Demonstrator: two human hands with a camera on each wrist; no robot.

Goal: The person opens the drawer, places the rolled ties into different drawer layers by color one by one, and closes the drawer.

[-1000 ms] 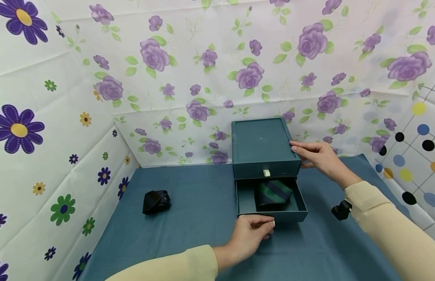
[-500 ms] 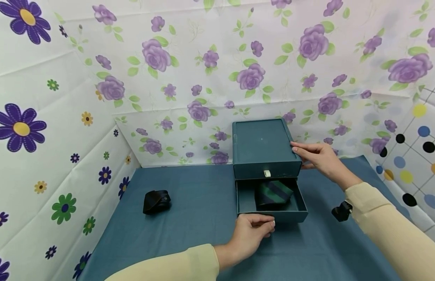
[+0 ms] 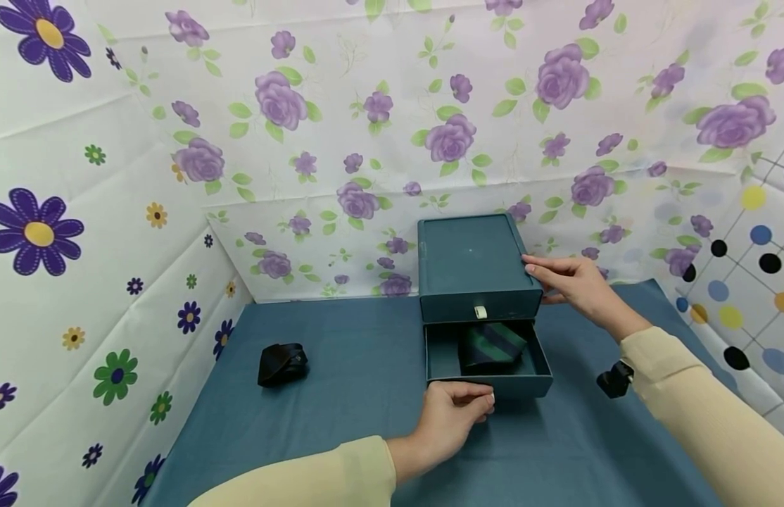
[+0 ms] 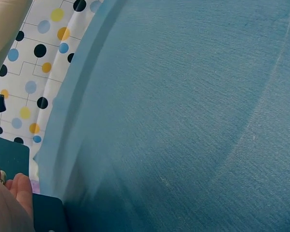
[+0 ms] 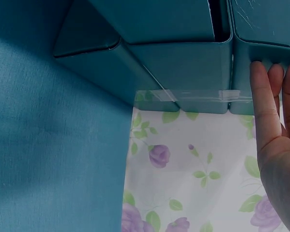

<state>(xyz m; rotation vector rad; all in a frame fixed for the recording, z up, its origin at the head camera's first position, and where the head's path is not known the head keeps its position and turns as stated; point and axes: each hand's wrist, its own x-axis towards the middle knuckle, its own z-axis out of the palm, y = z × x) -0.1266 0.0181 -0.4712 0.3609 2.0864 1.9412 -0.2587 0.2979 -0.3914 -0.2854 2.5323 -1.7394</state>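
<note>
In the head view a dark teal box with drawers (image 3: 471,257) stands at the back of the table. Its lower drawer (image 3: 519,387) is pulled out, and a rolled green and navy striped tie (image 3: 493,346) lies inside. My left hand (image 3: 445,422) pinches the small white pull tab (image 3: 492,398) on that drawer's front. Against the box's right side rests my right hand (image 3: 576,282), thumb at the top edge. The right wrist view shows the straight fingers (image 5: 265,96) touching the box's side.
A rolled black tie (image 3: 282,364) lies on the blue tablecloth (image 3: 348,352) to the left of the box. The upper drawer (image 3: 449,308) is closed. Floral sheets (image 3: 341,127) hang behind and at both sides.
The lower drawer has slid in very slightly, and my left hand has moved with it, still pinching the tab. My right hand stays at the box's side.
</note>
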